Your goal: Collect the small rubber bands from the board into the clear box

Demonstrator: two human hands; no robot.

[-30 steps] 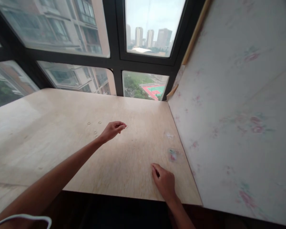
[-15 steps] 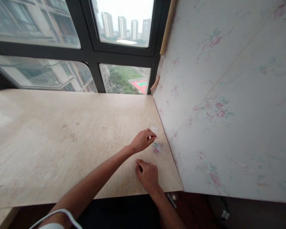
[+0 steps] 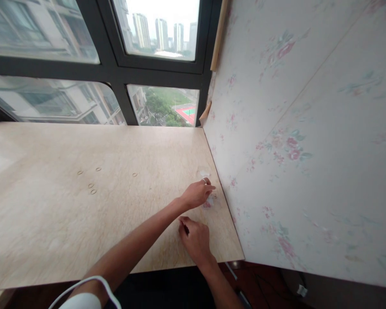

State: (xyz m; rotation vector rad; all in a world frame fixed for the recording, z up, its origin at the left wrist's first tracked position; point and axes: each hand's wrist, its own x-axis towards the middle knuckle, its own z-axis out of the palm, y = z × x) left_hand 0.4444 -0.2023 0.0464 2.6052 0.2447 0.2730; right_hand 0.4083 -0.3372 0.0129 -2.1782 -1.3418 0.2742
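Observation:
My left hand (image 3: 197, 193) reaches across to the right end of the pale marble-patterned tabletop. One finger stretches toward the wall, the others are curled, and I see nothing held in it. A finger ring shows on this hand. Beneath its fingers lies a small clear plastic bag (image 3: 207, 205) with red and other coloured bits, partly covered. Just beyond sits another clear bag or wrapper (image 3: 203, 172). Nearer to me my right hand (image 3: 195, 239) rests low over the table, closed, thumb against forefinger; whatever it may pinch is hidden.
Several thin rings lie on the tabletop (image 3: 154, 150) to the left, among them a lone ring (image 3: 134, 174) and a ring (image 3: 93, 192) in a loose group. A flowered wall (image 3: 296, 184) bounds the right side. A dark-framed window (image 3: 161, 72) stands at the back.
My left hand has shifted slightly right and gone from a pinch to a stretched finger over the bag. The right hand stays closed in nearly the same place. The view has turned slightly right.

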